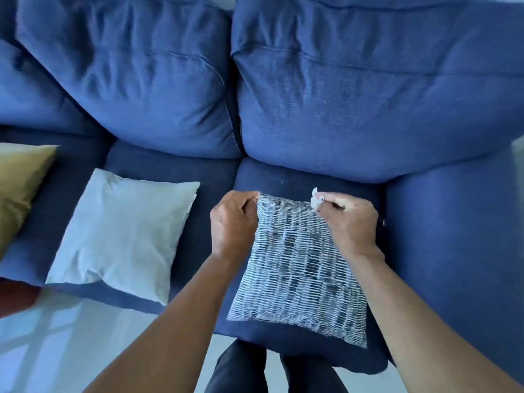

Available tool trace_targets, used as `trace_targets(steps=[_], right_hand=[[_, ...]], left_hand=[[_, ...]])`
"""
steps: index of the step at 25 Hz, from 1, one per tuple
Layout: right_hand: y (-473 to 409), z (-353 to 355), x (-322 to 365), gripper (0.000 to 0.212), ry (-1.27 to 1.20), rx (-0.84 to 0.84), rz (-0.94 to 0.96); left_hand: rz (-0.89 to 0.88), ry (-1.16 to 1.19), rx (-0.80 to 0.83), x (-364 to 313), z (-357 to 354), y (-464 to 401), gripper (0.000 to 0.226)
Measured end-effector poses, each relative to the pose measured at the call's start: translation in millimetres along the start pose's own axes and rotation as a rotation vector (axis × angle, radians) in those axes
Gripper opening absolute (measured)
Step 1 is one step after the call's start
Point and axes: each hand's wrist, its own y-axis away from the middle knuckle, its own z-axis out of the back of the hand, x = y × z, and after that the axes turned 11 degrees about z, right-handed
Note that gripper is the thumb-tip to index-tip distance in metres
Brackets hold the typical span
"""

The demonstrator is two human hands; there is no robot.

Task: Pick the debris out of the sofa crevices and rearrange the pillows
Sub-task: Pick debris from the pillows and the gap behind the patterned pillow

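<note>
Now | left hand [234,222], right hand [350,222] pinch patterned pillow [300,276] top corners (right also holds debris [315,198])

Three loose pillows on the sofa [453,236] seat: one patterned pillow [300,268] at its right end, one white pillow [124,231] mid-seat, one olive pillow [19,188] at its left end. Two back cushions. Two hands. One white scrap [315,197].

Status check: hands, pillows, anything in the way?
Left hand and right hand grip the patterned pillow by its top corners. Right also pinches white debris scraps. White pillow flat on seat, olive pillow far left. Nothing blocking.
</note>
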Motion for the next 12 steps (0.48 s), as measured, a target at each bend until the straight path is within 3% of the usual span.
trace_targets(steps=[12], right_hand=[[85.8,-89.6,150.5,0.011,0.095,0.304,0.395]], left_hand=[[0.090,0.015,-0.436,44.9,189.7,93.4,0.013]])
